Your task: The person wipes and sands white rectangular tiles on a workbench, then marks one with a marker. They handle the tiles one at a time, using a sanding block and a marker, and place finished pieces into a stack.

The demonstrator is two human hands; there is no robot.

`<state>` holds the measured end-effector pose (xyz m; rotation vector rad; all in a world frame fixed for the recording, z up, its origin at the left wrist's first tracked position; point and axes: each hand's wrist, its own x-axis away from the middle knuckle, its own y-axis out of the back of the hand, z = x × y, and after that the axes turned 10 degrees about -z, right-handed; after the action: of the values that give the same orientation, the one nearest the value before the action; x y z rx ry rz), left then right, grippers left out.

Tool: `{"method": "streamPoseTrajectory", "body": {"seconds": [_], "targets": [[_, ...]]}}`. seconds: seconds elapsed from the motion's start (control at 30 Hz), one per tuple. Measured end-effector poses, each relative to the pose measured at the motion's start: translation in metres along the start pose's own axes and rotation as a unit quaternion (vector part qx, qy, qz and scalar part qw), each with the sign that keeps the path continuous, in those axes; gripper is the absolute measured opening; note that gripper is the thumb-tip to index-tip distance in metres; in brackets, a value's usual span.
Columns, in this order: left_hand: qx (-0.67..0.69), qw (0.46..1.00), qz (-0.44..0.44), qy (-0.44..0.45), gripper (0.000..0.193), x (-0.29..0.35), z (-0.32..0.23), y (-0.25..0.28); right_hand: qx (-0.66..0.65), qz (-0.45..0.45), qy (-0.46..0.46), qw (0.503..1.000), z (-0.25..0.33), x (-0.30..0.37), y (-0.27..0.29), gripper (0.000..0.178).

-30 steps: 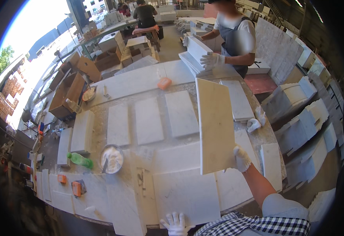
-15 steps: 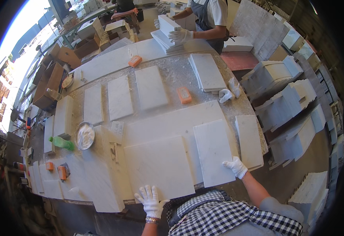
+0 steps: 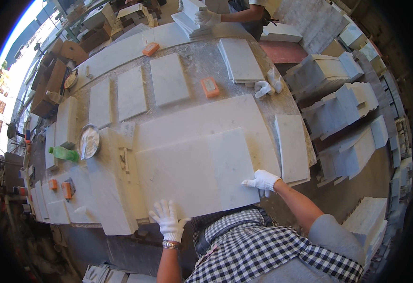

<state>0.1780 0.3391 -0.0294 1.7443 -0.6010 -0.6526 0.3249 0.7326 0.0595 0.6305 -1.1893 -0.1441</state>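
Observation:
Two white stone slabs lie edge to edge at the front of the worktable: a wide left slab (image 3: 175, 181) and a narrower right slab (image 3: 232, 170). They rest on a larger pale slab (image 3: 206, 118) that shows behind them. My left hand (image 3: 168, 220), in a white knit glove, is spread with its fingers on the near edge of the left slab. My right hand (image 3: 262, 181), gloved too, grips the outer edge of the right slab, thumb across the top and fingers down along the side.
Beyond lie several stone tiles (image 3: 169, 80), orange blocks (image 3: 210, 87) and a bowl of white paste (image 3: 90, 140) near a green bottle (image 3: 64, 153). A stack of slabs (image 3: 291, 148) stands at right. Across the table, a co-worker's gloved hand (image 3: 208, 18) holds stone pieces.
The right slab has slid left and straightened, closing against the left slab, with my right hand shifting from its near corner to its side edge. The whole view has shifted slightly.

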Motion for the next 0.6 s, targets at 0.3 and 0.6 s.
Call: {"method": "streamPoseTrajectory", "body": {"seconds": [0.3,0.6], "targets": [[0.001,0.998,0.057,0.029,0.117,-0.010,-0.008,0.016,0.184,-0.184,0.160,0.952,0.027,0.004,0.030,0.057],[-0.059,0.981,0.024,0.184,0.103,-0.007,0.011,0.010,0.105,-0.306,0.055,0.945,0.049,-0.037,0.047,0.057]]}}
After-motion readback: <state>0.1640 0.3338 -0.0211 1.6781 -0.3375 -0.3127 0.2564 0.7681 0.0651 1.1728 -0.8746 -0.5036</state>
